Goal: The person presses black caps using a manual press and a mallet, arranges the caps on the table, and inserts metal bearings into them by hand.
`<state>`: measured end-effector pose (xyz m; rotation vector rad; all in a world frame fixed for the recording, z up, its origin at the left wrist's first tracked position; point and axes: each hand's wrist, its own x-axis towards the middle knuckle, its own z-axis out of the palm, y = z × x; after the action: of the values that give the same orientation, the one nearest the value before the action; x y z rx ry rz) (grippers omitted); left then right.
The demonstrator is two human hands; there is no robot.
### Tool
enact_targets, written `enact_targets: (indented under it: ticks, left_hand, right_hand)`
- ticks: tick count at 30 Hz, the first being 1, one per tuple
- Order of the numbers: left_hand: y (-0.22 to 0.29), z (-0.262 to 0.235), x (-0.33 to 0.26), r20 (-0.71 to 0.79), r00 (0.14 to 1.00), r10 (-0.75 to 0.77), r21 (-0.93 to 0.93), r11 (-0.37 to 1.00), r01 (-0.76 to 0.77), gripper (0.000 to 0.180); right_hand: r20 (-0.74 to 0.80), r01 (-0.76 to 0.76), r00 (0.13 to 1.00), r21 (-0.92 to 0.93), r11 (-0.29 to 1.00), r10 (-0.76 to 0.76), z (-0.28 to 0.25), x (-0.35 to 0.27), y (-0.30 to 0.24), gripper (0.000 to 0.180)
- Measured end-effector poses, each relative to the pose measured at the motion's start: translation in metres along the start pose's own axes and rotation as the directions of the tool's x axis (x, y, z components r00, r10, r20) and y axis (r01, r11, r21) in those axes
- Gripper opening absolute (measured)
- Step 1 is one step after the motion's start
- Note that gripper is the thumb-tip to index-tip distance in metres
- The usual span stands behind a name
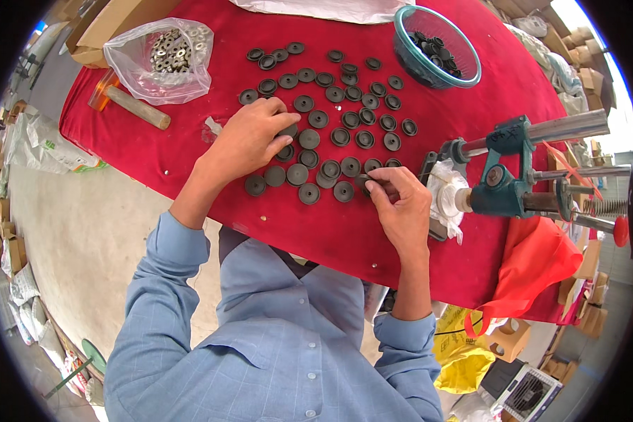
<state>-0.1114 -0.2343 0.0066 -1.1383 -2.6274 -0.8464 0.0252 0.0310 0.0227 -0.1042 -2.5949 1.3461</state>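
1. Pinching with bent fingers, the right hand (403, 204) grips a small dark round rubber disc (367, 181) by its edge, between thumb and fingertips. The disc sits at the near right end of the rows on the cloth.
2. Both arms wear soft light blue shirt sleeves (163, 281) that come in from the bottom.
3. The left hand (250, 139) lies palm down on the flat red cloth table cover (316, 232). Its fingers curl loosely over another dark round disc (286, 131) in the rows. I cannot tell if it is gripping that disc or only touching it.
4. Many more dark grey round discs (330, 130) lie in bumpy rows on the red cloth between and beyond the hands. Each one is flat with a raised rim and a small dot in the middle.
5. Just right of the right hand stands a teal metal hand press with shiny silver bars (513, 176). A crumpled white rag (446, 193) is wrapped near its front.
6. Farther left lies a smooth wooden stick handle (137, 107).
7. Beside it sits a clear crinkly plastic bag of shiny metal washers (165, 56).
8. Far at the back right is a round teal plastic mesh basket (408, 49) with more dark discs inside.
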Motion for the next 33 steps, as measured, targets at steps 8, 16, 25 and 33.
enact_targets:
  ticks: [8,16,25,33]
  left_hand:
    - [0.001,-0.002,0.005,0.108,0.993,-0.052,-0.071,0.996,0.06,0.03]
    - [0.003,-0.024,-0.053,-0.152,0.928,-0.339,-0.542,0.814,0.209,0.023]
    - [0.012,-0.019,-0.114,-0.278,0.908,-0.314,-0.16,0.947,0.278,0.022]
    - [0.053,0.007,-0.076,-0.151,0.986,-0.069,-0.1,0.994,0.054,0.032]
  right_hand:
    - [-0.063,0.095,0.991,-0.252,0.963,-0.115,-0.008,-0.043,0.009,0.012]
    - [-0.014,0.135,0.989,-0.342,0.93,-0.149,0.004,-0.048,-0.001,0.022]
    - [0.041,0.36,0.93,-0.312,0.879,-0.366,0.05,-0.003,-0.015,0.029]
    - [0.002,0.205,0.977,-0.289,0.935,-0.214,0.058,0.025,0.001,0.029]
